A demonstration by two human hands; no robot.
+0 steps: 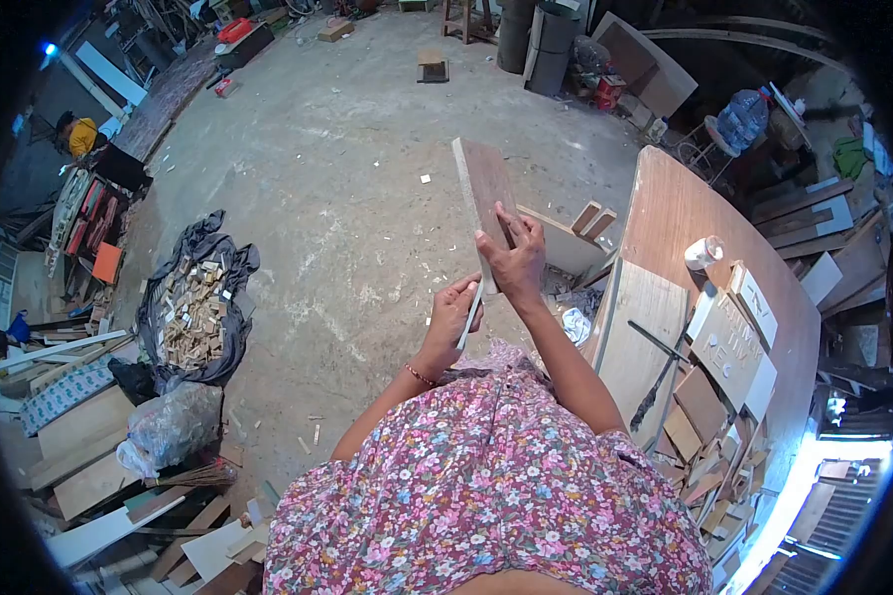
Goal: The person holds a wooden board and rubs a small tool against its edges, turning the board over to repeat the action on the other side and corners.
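Note:
My right hand [517, 260] is closed around a brown wooden board [484, 183], held up and tilted in front of me. The board has a pale, rough-looking long edge facing left. Lower and to the left, my left hand [450, 325] grips a thin pale strip [470, 317] whose upper end comes right up to the board's lower end. I cannot tell what the strip is made of. A bracelet circles my left wrist.
On my right stands a wooden table [655, 208] with a white cup [704, 254], lettered panels [732, 332] and offcuts. A dark cloth [245, 268] full of wood scraps [196, 322] lies on the floor at left, beside a plastic bag [174, 426]. A person in yellow [83, 137] is far left.

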